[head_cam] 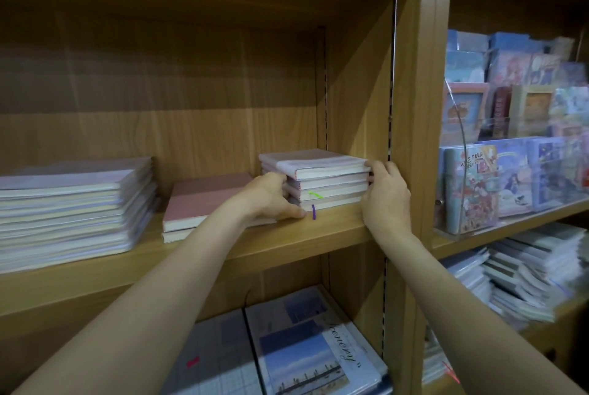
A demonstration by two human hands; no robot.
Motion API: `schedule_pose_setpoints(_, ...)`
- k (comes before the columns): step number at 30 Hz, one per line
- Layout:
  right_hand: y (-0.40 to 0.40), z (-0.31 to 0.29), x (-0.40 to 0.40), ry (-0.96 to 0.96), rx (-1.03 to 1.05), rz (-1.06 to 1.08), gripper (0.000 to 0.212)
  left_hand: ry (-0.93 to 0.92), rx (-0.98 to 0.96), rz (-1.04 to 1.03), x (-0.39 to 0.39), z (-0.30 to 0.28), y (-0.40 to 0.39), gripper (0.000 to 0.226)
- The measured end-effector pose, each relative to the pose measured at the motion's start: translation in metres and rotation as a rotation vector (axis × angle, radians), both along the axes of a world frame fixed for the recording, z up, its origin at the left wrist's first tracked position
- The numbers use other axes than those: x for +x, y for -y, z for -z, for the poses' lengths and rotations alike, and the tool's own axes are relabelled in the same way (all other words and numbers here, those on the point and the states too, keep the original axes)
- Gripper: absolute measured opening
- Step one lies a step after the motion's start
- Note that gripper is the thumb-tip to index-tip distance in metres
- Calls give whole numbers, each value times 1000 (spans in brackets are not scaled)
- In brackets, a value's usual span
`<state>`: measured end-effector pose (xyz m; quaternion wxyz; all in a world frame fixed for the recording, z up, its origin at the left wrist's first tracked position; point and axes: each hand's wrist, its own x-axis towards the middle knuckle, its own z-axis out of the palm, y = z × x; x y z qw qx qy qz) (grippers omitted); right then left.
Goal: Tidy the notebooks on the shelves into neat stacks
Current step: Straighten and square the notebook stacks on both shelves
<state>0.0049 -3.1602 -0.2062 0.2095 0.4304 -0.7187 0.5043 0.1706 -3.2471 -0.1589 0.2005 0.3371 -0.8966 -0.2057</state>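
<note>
A small stack of several pale pink notebooks (322,178) stands at the right end of the wooden shelf (223,254), with green and purple ribbon markers hanging from its front. My left hand (271,197) grips the stack's left side, thumb along the shelf board at its bottom corner. My right hand (385,194) grips its right side, fingers curled over the top right corner. Left of it lie two larger pink notebooks (204,200), partly under my left wrist. A tall stack of pastel notebooks (70,209) sits at the far left.
The shelf's right wall (411,107) stands close beside my right hand. Below, blue photo-cover notebooks (306,347) lie flat. The neighbouring unit to the right holds illustrated notebooks in a clear acrylic holder (497,178) and an uneven pile of notebooks (535,270) underneath.
</note>
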Motion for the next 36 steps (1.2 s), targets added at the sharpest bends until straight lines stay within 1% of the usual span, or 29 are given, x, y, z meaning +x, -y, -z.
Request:
schedule_pose_setpoints(3, 1, 0, 0, 16, -23, 2, 37, -79, 59, -18, -5, -2, 0, 48)
schedule_pose_setpoints(7, -1, 0, 1, 11, -11, 17, 37, -159, -9, -119, -11, -2, -3, 37)
schedule_pose_setpoints(10, -2, -1, 0, -1, -4, 18, 37, -189, 21, -117, -11, -2, -3, 34)
schedule_pose_setpoints(12, -2, -1, 0, -2, -10, 15, 36, -178, 18, -109, -9, -2, -5, 30)
schedule_pose_setpoints(15, -3, -1, 0, -8, -4, 10, 35, -147, -37, -122, -6, -1, -4, 28)
schedule_pose_setpoints(18, -5, -3, -1, -21, 54, -38, 36, -145, -55, -156, -3, 0, -3, 27)
schedule_pose_setpoints(20, -7, -4, -2, -10, 125, -86, 42, -147, -54, -173, -1, 1, -2, 29)
schedule_pose_setpoints(22, -7, -8, -5, 27, 223, -105, 44, -97, -51, -164, 0, 1, -5, 32)
schedule_pose_setpoints(24, -5, -14, -9, 98, 319, -110, 34, 25, -96, -184, -3, 3, -9, 38)
schedule_pose_setpoints(26, -2, -19, -11, 168, 365, -112, 25, 129, -189, -254, -6, 3, -15, 36)
schedule_pose_setpoints(28, 1, -16, -11, 183, 337, -91, 21, 154, -249, -313, -9, 4, -20, 32)
schedule_pose_setpoints(30, 2, -11, -10, 159, 262, -45, 17, 132, -286, -318, -9, 6, -19, 30)
schedule_pose_setpoints(36, 8, -3, -6, 78, 115, 122, 20, 81, -370, -291, -5, 10, -16, 22)
